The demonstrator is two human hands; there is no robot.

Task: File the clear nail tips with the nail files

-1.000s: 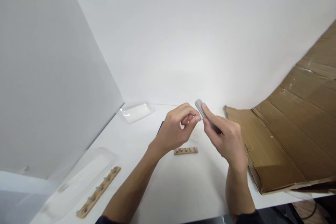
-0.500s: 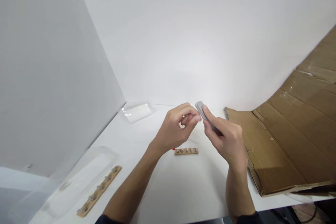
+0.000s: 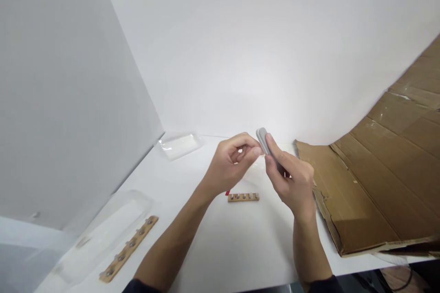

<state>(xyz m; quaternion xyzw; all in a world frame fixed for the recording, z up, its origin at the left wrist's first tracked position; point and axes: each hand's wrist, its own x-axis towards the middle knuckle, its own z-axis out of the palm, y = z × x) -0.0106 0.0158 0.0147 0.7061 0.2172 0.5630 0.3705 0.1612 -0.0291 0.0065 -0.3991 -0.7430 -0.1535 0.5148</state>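
The person's right hand (image 3: 294, 181) has a firm hold on a grey round-ended bar (image 3: 262, 136), thumb on the near side and index finger laid along the outer side. The bar tilts, its free end up, and is held beyond the right end of the short wooden hook rail (image 3: 243, 197), raised off the white table (image 3: 240, 247). The left hand (image 3: 230, 162), above and beyond that rail's left end, has thumb and index fingertips drawn into a narrow pinch just beside the bar; whether they grip something thin cannot be told.

The short rail carries 5 metal hooks, and a red piece (image 3: 227, 192) shows at its left end. Left of it and nearer the person, a longer wooden hook rail (image 3: 129, 249), also with 5 hooks, lies slantwise beside a clear plastic tray (image 3: 113, 219). A clear plastic packet (image 3: 180, 147) lies beyond the short rail to the left; flattened cardboard (image 3: 360, 192) spreads to its right.
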